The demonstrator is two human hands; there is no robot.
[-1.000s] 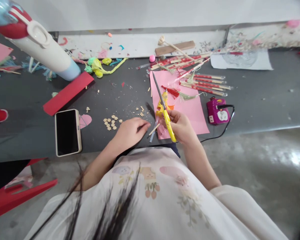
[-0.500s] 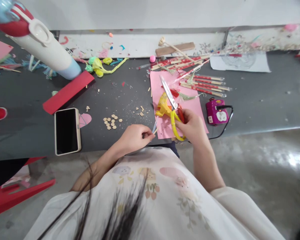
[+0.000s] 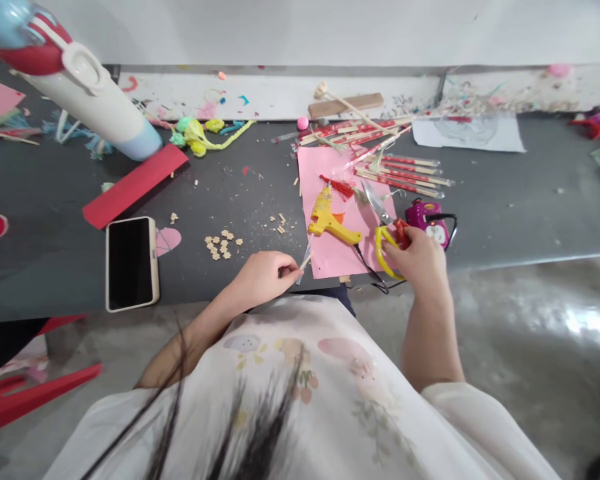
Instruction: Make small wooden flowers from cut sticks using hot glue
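Observation:
My right hand (image 3: 420,260) is closed on the handles of a pair of scissors (image 3: 380,207), one loop yellow and one red, its blades pointing away over the right side of a pink paper sheet (image 3: 325,263). Near the table's front edge, my left hand (image 3: 270,272) pinches a thin wooden stick (image 3: 307,260). A yellow glue gun (image 3: 325,217) lies on the pink sheet between my hands, its clear glue stick (image 3: 307,248) jutting out beside my left fingertips. Left of that hand are several small flower-shaped wooden pieces (image 3: 223,245).
A phone (image 3: 131,263), a red paper strip (image 3: 135,187) and a tall bottle (image 3: 95,100) occupy the left. Wrapped sticks (image 3: 405,175) lie behind the scissors. A purple box (image 3: 417,212) with a black cable is behind my right hand.
My right hand has carried the scissors to the right, off the glue gun, whose handle now shows. My left hand has barely moved and keeps its pinch on the stick.

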